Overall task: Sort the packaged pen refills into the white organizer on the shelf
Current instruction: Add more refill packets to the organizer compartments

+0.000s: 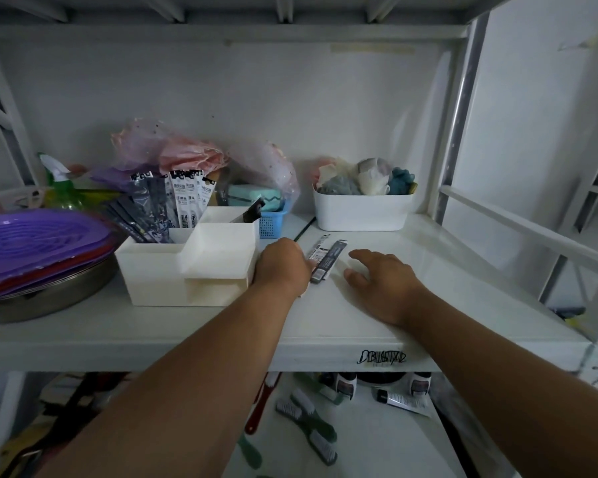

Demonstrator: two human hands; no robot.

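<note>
Left hand [283,265] beside refill packets [327,258]

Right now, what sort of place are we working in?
Probably a household storage shelf, perhaps in a utility room: a white metal shelf holds a spray bottle and purple plastic plates, with toothbrushes on the level below.

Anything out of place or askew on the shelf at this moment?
Two refill packets lie loose on the shelf beside the left hand, outside the white organizer. One dark packet leans alone in its rear compartment. Nothing looks spilled or damaged.
</note>
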